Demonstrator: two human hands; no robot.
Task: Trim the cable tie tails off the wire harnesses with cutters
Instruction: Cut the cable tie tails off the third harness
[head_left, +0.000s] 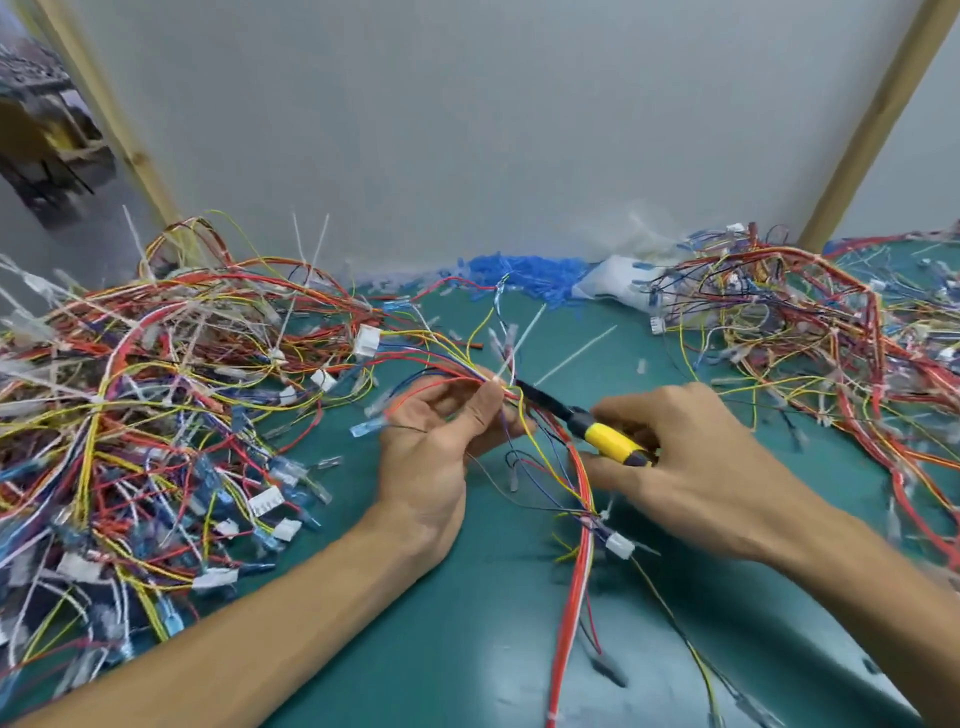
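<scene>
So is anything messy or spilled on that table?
Yes. Lots of blue pieces lie spilled along the wall beside a white bag, and a loose white cable tie tail lies on the green mat. Nothing looks broken.

The cutters (587, 422), black-nosed with a yellow handle, point up and left in the right hand (691, 457). Their tip meets the harness (577, 566), a bundle of red, yellow, blue and white wires. A white tie tail (525, 336) rises from that spot. Just left of the cutters, the left hand (436, 441) pinches the bundle. Farther left sprawls a tangled harness pile (156, 389) bristling with upright tails, and a second pile (805, 322) lies to the cutters' right.
</scene>
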